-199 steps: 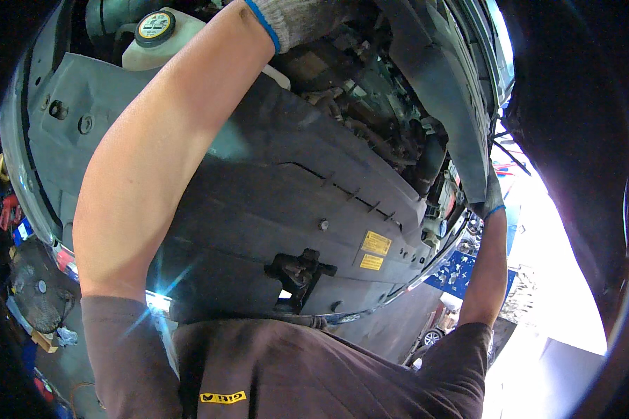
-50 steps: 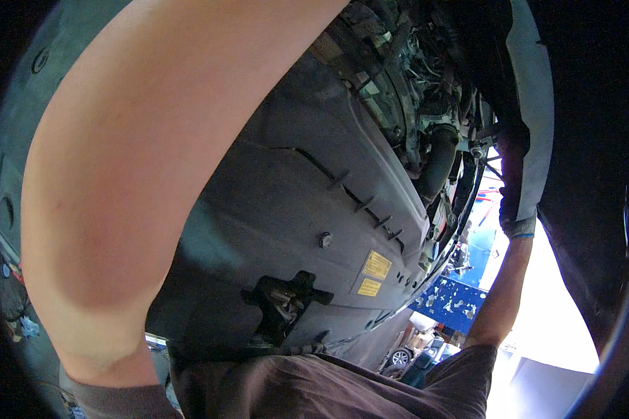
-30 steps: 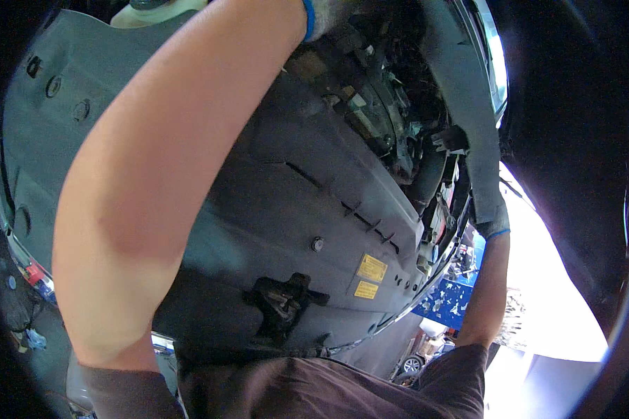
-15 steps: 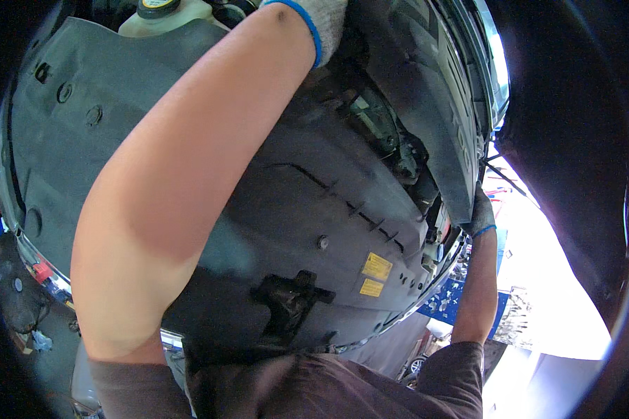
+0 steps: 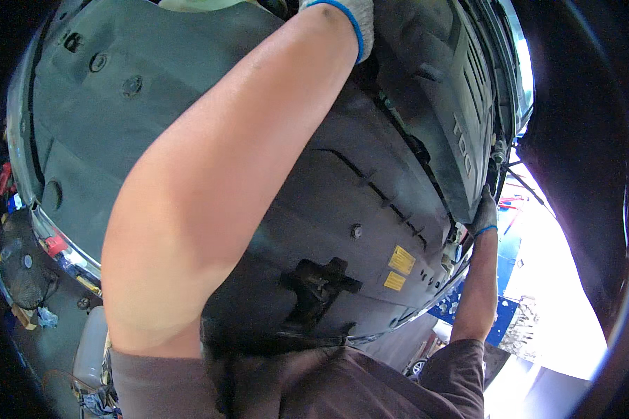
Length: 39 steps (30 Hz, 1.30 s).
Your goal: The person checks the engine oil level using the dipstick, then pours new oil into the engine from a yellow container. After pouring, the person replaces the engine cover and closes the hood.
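Note:
A dark plastic engine cover (image 5: 433,133) with raised lettering sits tilted in the right part of the engine bay. My right hand (image 5: 485,215), in a grey glove with a blue cuff, grips its near right corner, thumb side showing. At the top edge, my left hand (image 5: 353,24) wears a similar glove beside the cover's far left side. Its fingers lie out of view, so their hold is hidden. My left forearm crosses a broad dark plastic trim panel (image 5: 314,202). Between panel and cover runs a narrow dark gap.
Two yellow labels (image 5: 401,260) and a cross-shaped recess (image 5: 319,283) mark the near panel. Part of a pale reservoir (image 5: 203,4) shows at the top. The dark raised hood (image 5: 580,140) stands at right. A blue surface (image 5: 500,318) and clutter lie beyond the car.
The engine cover has come down closer to the trim panel, hiding engine parts that showed in the gap. Both hands stay at it; the whole view has shifted somewhat.

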Tool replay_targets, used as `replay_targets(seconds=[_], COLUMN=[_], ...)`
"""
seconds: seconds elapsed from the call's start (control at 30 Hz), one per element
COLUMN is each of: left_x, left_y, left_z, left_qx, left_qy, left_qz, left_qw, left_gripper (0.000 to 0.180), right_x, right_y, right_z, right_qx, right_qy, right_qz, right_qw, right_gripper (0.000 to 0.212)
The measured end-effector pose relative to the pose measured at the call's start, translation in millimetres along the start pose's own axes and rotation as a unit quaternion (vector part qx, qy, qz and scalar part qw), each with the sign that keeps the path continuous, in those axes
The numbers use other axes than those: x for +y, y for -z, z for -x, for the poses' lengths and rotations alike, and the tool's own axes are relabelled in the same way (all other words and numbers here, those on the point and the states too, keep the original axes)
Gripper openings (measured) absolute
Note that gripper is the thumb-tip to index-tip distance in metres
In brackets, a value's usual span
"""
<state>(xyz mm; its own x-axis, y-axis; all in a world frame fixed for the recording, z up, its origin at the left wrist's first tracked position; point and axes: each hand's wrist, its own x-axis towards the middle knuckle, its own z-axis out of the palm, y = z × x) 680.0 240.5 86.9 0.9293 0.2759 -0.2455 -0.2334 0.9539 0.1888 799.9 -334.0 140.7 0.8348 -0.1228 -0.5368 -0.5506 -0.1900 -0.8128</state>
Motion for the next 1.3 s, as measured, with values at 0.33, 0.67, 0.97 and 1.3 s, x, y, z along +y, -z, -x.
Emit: replay_targets(seconds=[0.33, 0.67, 0.97, 1.3], left_x=[11, 18, 25, 27], left_y=[33, 2, -5, -88], left_z=[-16, 16, 17, -13], left_qx=[-0.024, 0.051, 0.115, 0.211], left_qy=[-0.059, 0.008, -0.022, -0.087], left_qz=[-0.140, -0.016, -0.098, -0.866], left_qw=[0.988, 0.999, 0.988, 0.445], left_gripper=[0.040, 0.039, 0.046, 0.076], right_x=[31, 45, 52, 65], right_y=[7, -26, -27, -33], right_z=[-29, -31, -27, -37], right_qx=[0.070, 0.136, 0.206, 0.230], right_qy=[0.035, 0.122, 0.225, 0.221], right_qz=[-0.008, 0.008, 0.422, 0.419], right_qw=[0.997, 0.983, 0.853, 0.850], right_gripper=[0.073, 0.069, 0.072, 0.089])
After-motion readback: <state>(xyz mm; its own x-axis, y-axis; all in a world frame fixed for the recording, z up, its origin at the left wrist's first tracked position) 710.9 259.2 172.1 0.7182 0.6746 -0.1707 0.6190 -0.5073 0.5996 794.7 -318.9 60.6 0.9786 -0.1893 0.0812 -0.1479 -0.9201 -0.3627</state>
